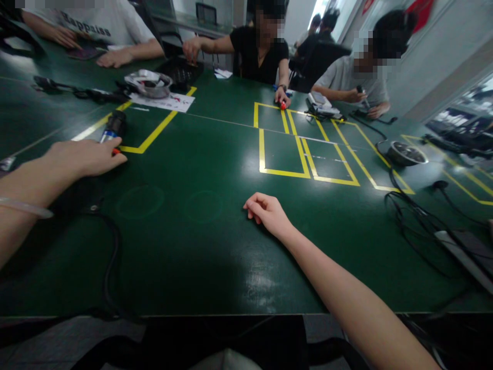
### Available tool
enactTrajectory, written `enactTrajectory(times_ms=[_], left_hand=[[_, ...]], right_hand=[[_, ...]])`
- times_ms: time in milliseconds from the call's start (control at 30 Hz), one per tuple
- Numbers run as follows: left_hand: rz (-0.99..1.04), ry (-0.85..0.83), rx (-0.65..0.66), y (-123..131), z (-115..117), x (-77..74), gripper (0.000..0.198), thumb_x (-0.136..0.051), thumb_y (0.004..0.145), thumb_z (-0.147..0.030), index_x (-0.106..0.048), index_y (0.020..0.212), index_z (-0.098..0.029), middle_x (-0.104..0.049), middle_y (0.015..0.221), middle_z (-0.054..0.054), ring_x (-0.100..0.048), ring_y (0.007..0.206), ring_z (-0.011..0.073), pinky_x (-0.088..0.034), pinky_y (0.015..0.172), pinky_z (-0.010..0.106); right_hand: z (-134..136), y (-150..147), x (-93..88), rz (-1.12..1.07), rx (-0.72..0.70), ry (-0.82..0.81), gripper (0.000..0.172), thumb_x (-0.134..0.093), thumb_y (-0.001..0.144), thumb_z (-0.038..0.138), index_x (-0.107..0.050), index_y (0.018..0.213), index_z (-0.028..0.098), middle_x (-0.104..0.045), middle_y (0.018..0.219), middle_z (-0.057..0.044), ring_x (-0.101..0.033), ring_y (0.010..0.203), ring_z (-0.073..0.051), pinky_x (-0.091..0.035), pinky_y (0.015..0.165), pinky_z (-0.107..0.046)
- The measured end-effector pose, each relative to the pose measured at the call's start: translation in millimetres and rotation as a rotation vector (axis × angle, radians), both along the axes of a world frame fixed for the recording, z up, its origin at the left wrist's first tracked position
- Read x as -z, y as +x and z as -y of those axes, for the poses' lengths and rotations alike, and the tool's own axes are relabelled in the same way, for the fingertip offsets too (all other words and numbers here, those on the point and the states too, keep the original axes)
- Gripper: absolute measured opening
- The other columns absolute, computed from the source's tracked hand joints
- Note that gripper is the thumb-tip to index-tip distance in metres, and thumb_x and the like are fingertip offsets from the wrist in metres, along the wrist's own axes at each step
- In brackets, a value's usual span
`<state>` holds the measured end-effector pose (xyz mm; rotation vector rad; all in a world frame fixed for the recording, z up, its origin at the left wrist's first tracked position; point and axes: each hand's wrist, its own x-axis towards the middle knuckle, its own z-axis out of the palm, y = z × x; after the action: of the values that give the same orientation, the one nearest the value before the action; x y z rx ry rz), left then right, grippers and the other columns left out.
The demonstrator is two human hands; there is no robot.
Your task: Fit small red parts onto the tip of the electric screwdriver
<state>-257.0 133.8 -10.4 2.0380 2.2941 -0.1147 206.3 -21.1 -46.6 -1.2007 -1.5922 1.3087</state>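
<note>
At the left, my left hand (87, 156) closes around a short black cylinder with a blue band (114, 123). A bit of red shows between its thumb and index finger. The hand covers the cylinder's lower part, so its exact kind is unclear. A clear bangle (26, 206) circles that wrist. My right hand (267, 213) rests on the green table (215, 277) near the middle, its fingers curled loosely together with nothing visible in them.
Yellow tape rectangles (285, 173) mark the table. A clear bowl (148, 82) stands on a printed sheet (185, 102) at the back left. Metal bowl (407, 154), black cables (408, 221) and a white-edged device (462, 257) lie right. Co-workers sit opposite; one hand (282, 96) touches something red.
</note>
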Motion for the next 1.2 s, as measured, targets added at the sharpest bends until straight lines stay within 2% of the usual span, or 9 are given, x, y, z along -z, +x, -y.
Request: enactTrajectory(times_ms=[33, 100, 267, 400, 567, 667, 833, 1100, 1200], left_hand=[[-0.110, -0.058, -0.011, 11.1, 9.6, -4.9, 0.086, -0.027, 0.099, -0.074, -0.035, 0.162, -0.017, -0.052, 0.151, 0.012, -0.051, 0.130, 0.0407, -0.036, 0.106, 0.055], [-0.238, -0.098, 0.033, 37.6, 31.9, -14.6, 0.073, -0.020, 0.106, -0.060, -0.029, 0.165, -0.018, -0.053, 0.149, 0.016, -0.054, 0.126, 0.0383, -0.042, 0.103, 0.054], [-0.235, -0.039, 0.187, 118.2, 93.7, -28.5, 0.069, -0.016, 0.107, -0.050, -0.033, 0.162, -0.012, -0.055, 0.141, 0.026, -0.064, 0.111, 0.0423, -0.051, 0.090, 0.058], [-0.196, 0.018, 0.354, 185.5, 136.2, -27.2, 0.068, -0.015, 0.107, -0.047, -0.039, 0.157, -0.008, -0.062, 0.124, 0.030, -0.070, 0.092, 0.0411, -0.056, 0.076, 0.052], [-0.190, 0.066, 0.482, 259.3, 168.1, -21.5, 0.060, -0.034, 0.106, -0.045, -0.044, 0.156, -0.013, -0.056, 0.137, 0.032, -0.071, 0.097, 0.0402, -0.058, 0.073, 0.044], [-0.141, 0.073, 0.565, 289.6, 176.9, -19.6, 0.059, -0.039, 0.107, -0.045, -0.046, 0.155, -0.014, -0.054, 0.142, 0.032, -0.071, 0.105, 0.0401, -0.059, 0.076, 0.042], [-0.060, 0.092, 0.597, 305.9, 179.5, -15.3, 0.056, -0.039, 0.107, -0.046, -0.052, 0.153, -0.015, -0.052, 0.146, 0.031, -0.070, 0.110, 0.0403, -0.060, 0.079, 0.043], [0.008, 0.057, 0.565, 298.4, 179.8, -17.2, 0.057, -0.051, 0.103, -0.048, -0.051, 0.154, -0.023, -0.053, 0.149, 0.023, -0.071, 0.109, 0.0396, -0.062, 0.080, 0.047], [0.058, 0.039, 0.562, 293.0, 178.4, -15.7, 0.065, -0.054, 0.100, -0.054, -0.047, 0.157, -0.026, -0.051, 0.152, 0.022, -0.067, 0.118, 0.0400, -0.060, 0.088, 0.049]], right_hand=[[0.4, 0.1, -0.2, -0.009, -0.002, 0.002, 0.025, -0.056, 0.090, 0.038, -0.065, 0.085, 0.016, -0.061, 0.063, 0.003, -0.046, 0.046, -0.006, -0.033, 0.047, -0.020], [0.7, -0.1, -1.0, -0.023, -0.001, 0.002, 0.026, -0.057, 0.090, 0.040, -0.065, 0.084, 0.016, -0.061, 0.063, 0.003, -0.046, 0.046, -0.006, -0.033, 0.047, -0.020], [0.8, -0.4, -4.2, -0.067, -0.007, -0.019, 0.025, -0.058, 0.087, 0.039, -0.065, 0.083, 0.016, -0.060, 0.062, 0.003, -0.045, 0.045, -0.006, -0.032, 0.046, -0.020], [0.8, 1.7, -6.5, -0.092, -0.031, -0.035, 0.025, -0.059, 0.087, 0.040, -0.065, 0.083, 0.015, -0.060, 0.061, 0.004, -0.045, 0.045, -0.006, -0.032, 0.046, -0.020], [3.0, 4.2, -4.6, -0.097, -0.056, -0.030, 0.029, -0.060, 0.088, 0.045, -0.063, 0.085, 0.016, -0.059, 0.063, 0.004, -0.046, 0.048, -0.006, -0.034, 0.048, -0.020], [5.9, 4.8, -0.2, -0.104, -0.057, -0.002, 0.031, -0.064, 0.087, 0.050, -0.059, 0.086, 0.019, -0.058, 0.066, 0.004, -0.048, 0.053, -0.008, -0.038, 0.052, -0.021], [8.9, 7.4, 2.8, -0.095, -0.024, 0.062, 0.035, -0.073, 0.082, 0.048, -0.053, 0.084, 0.020, -0.055, 0.073, 0.004, -0.048, 0.063, -0.009, -0.040, 0.060, -0.023], [8.4, 5.8, -5.2, -0.013, -0.083, 0.028, 0.022, -0.070, 0.079, 0.028, -0.051, 0.087, 0.021, -0.055, 0.071, 0.006, -0.049, 0.058, -0.008, -0.040, 0.057, -0.022], [9.8, 9.3, -7.7, -0.028, -0.105, 0.002, 0.017, -0.065, 0.078, 0.022, -0.053, 0.089, 0.020, -0.057, 0.073, 0.007, -0.051, 0.057, -0.006, -0.042, 0.054, -0.020]])
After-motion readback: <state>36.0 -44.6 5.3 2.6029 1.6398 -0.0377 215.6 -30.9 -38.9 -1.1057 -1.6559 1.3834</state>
